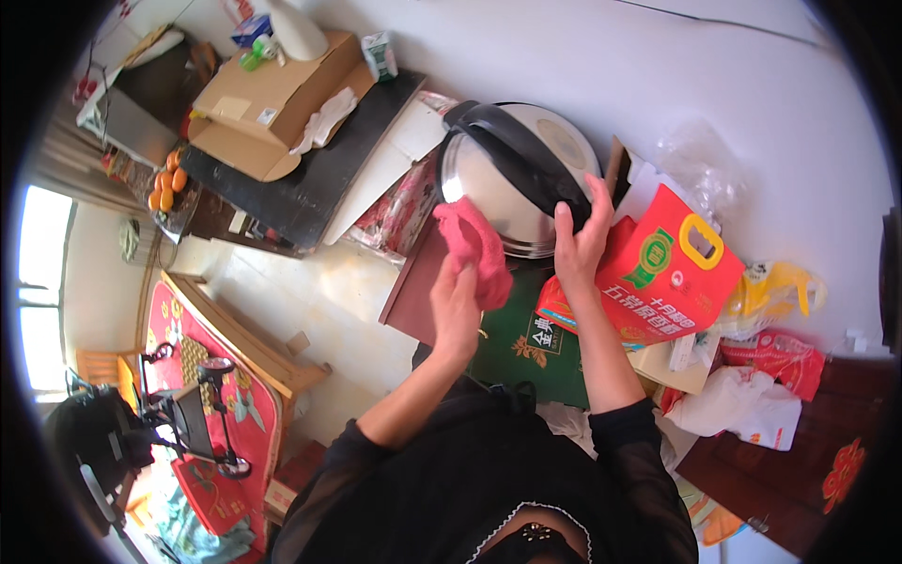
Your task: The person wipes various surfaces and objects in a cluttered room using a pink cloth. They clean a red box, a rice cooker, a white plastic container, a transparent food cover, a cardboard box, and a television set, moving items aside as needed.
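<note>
A bunched pink cloth [479,254] is held in my left hand [454,299]. It hangs against the near left edge of a round stainless steel pot [465,166]. Over the pot's shiny domed top runs a broad black handle [514,151]. My right hand [583,243] is at the near right end of that handle, thumb on one side and fingers on the other. The fingers' far side is partly hidden. Below both hands stands a dark green carton [504,338] bearing writing, and right beside my right wrist is a red bag [662,275] with a yellow handle.
Behind on the left, an open cardboard box [282,99] rests on a black tabletop [331,183]. A brown board [416,282] juts out left of the green carton. White and red plastic bags [747,402] lie at right. A folded stroller [183,416] stands at far left by a red-covered bed [239,402].
</note>
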Motion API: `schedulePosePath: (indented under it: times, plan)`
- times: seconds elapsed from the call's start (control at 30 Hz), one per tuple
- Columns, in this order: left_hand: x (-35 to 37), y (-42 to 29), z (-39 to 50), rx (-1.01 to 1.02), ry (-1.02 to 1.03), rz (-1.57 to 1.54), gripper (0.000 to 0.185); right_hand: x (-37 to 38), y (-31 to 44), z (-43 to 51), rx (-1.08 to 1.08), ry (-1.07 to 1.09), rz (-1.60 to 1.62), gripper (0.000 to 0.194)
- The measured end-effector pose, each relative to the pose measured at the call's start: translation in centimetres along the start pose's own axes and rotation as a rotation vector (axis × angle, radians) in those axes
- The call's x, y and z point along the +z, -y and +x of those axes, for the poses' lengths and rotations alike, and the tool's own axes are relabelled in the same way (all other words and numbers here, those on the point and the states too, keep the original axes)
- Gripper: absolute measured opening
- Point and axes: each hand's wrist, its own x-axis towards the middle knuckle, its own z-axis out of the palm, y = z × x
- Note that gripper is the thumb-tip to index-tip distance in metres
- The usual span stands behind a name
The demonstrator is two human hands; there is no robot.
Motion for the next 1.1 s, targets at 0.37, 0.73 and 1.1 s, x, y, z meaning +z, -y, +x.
schedulePosePath:
  times: [0.37, 0.73, 1.1]
  plan:
    - [1.1, -3.0, -1.0, 0.270, 0.499, 1.164, 0.021, -4.4, 0.6, -19.7, 1.110, 0.041, 1.291, 0.039]
    - [4.3, -1.5, 12.5, 1.117, 0.360, 1.367, 0.072, 9.0, 0.5, -18.7, 0.711, -0.416, 0.658, 0.022]
    - [3.4, -0.1, 13.1, 1.115, 0.368, 1.408, 0.079, 10.9, -10.1, -13.5, 1.162, -0.720, 0.859, 0.031]
